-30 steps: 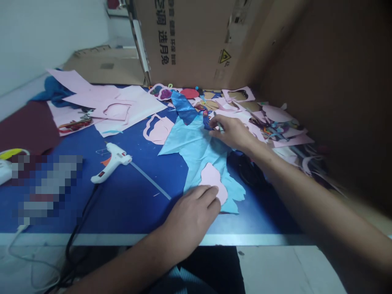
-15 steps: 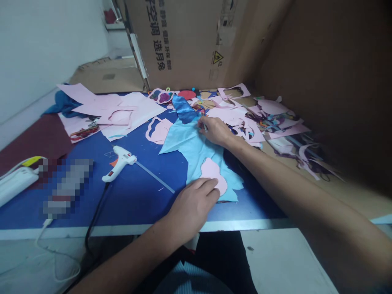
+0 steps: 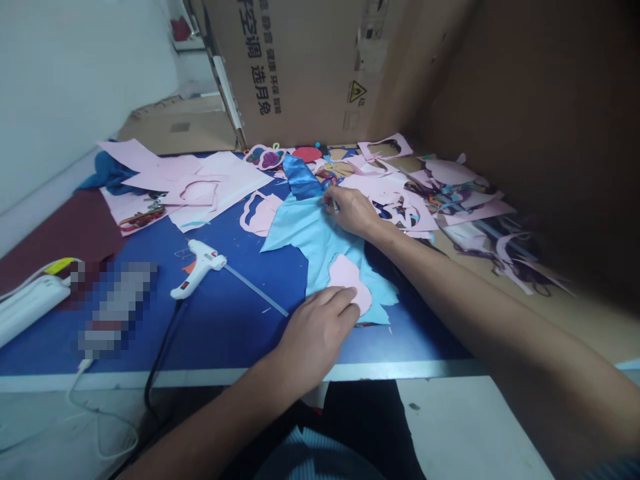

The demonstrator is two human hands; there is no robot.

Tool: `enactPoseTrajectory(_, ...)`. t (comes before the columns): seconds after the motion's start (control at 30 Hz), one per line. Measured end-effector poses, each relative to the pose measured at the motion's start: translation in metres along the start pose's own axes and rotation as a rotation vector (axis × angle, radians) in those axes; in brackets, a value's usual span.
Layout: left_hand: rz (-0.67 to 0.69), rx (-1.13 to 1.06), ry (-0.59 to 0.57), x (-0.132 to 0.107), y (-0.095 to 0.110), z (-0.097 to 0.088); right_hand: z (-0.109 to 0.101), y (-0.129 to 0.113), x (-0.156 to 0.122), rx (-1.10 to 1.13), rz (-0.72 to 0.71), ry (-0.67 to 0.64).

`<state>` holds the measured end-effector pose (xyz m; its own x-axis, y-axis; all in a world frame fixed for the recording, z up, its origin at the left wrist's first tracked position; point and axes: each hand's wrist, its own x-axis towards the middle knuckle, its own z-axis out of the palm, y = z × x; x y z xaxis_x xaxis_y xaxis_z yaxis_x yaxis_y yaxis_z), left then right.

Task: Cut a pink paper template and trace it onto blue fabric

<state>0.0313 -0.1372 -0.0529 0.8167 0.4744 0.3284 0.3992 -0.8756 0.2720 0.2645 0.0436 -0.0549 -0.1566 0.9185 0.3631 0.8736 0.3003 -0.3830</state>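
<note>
A light blue cloth [image 3: 295, 230] with ragged edges lies on the table in front of me. Near its front edge rests a pink hourglass-shaped paper cutout [image 3: 345, 272]. My left hand [image 3: 320, 323] lies on the lower left of this cutout, fingers flat against it and pressing it onto the cloth. At the cloth's far edge, the fingers of my right hand [image 3: 353, 210] are closed in a pinch. A small greyish thing shows between them, too hidden to name. Just beyond that hand is a shiny darker blue piece of cloth [image 3: 301, 179].
A white hot glue gun [image 3: 200, 267] with a glue stick lies left of the cloth. Pink paper sheets [image 3: 225, 180] and cut scraps [image 3: 400, 207] cover the back and right. A power strip [image 3: 33, 307] sits far left. Cardboard [image 3: 310, 67] stands behind.
The view has shifted slightly. Both hands keep nearly the same places on the cutout and the cloth; little else differs.
</note>
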Motion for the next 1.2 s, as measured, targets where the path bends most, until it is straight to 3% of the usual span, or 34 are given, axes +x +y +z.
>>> enactPoseTrajectory(0.23,-0.002,0.141,0.084,-0.019,0.013,-0.005,-0.044,-0.015,-0.028,0.014,-0.008,0.104)
enactPoseTrajectory(0.37,-0.212,0.029,0.082,-0.010,0.001,-0.016,-0.066,-0.020,-0.065,0.156,0.005,0.007)
enactPoseTrajectory(0.43,-0.323,-0.005,0.096,0.005,-0.013,-0.021,-0.068,-0.021,-0.080,0.271,0.026,-0.089)
enactPoseTrajectory(0.6,-0.398,-0.026,-0.065,0.031,-0.037,-0.024,-0.060,-0.028,-0.097,0.355,0.070,-0.267)
enactPoseTrajectory(0.8,-0.372,-0.001,-0.058,0.025,-0.034,-0.018,-0.049,-0.041,-0.099,0.376,0.066,-0.312)
enactPoseTrajectory(0.93,-0.385,-0.045,-0.024,0.022,-0.034,-0.016,-0.054,-0.042,-0.097,0.421,0.054,-0.319)
enactPoseTrajectory(1.03,-0.400,-0.084,0.078,0.018,-0.040,-0.019,-0.071,-0.030,-0.091,0.429,0.062,-0.179)
enactPoseTrajectory(1.13,-0.456,-0.054,0.139,0.014,-0.050,-0.028,-0.094,-0.003,-0.085,0.317,0.178,0.162)
enactPoseTrajectory(1.2,-0.488,-0.027,0.112,0.015,-0.059,-0.036,-0.107,0.016,-0.084,0.178,0.279,0.349)
